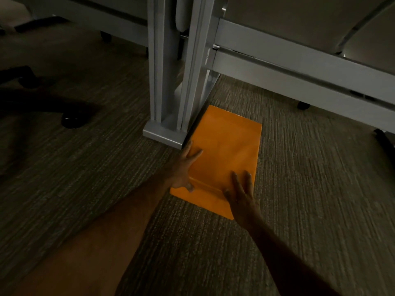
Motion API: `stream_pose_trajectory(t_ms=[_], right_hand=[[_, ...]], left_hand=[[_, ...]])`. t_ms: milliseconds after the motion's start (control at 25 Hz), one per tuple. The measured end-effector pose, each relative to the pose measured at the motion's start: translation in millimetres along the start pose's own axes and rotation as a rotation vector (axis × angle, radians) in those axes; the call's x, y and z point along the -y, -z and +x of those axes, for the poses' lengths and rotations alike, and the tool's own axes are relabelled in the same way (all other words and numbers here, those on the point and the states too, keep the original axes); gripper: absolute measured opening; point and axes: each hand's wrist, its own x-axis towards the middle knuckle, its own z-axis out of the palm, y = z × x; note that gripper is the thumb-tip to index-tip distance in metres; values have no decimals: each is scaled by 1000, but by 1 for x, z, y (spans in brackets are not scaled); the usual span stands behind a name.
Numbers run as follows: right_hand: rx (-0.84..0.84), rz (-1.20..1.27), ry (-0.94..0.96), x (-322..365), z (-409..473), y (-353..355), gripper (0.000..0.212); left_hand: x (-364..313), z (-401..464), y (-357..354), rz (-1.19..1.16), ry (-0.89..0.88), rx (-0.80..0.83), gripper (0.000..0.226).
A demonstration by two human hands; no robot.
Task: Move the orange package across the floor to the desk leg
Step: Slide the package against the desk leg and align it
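The carpeted floor [299,189] is coarse and will likely drag on anything slid over it. The grey desk leg [168,86] stands on a flat foot. The orange package [226,150] lies flat just right of that foot, its left edge apparently touching it, long axis running away from the person past the leg. It looks light, thin and bendable, so flat palms suit it. The left hand [184,167] and right hand [240,193] rest spread on its near end, gripping nothing.
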Motion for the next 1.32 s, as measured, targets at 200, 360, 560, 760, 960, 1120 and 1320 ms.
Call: stream_pose_trajectory(t_ms=[200,360,560,760,960,1120,1320], right_hand=[[-40,-5,31,-3,1,-4,73],[-81,60,35,-6,0,-5,77],[-134,571,-177,-18,0,-1,101],[-66,789,-174,-12,-2,-1,79],[-28,746,-191,19,6,-1,84],[43,667,-150,41,17,-5,85],[52,694,-146,32,28,-2,85]], left_hand=[[-11,-4,9,-98,90,55,153],[-2,-17,5,-438,157,-13,123],[-10,-37,-13,-864,267,-216,72],[-12,-39,-14,-1054,317,-196,77],[9,-46,3,-1014,340,-196,65],[38,-53,18,-993,351,-148,42],[32,-44,14,-978,349,-208,48]])
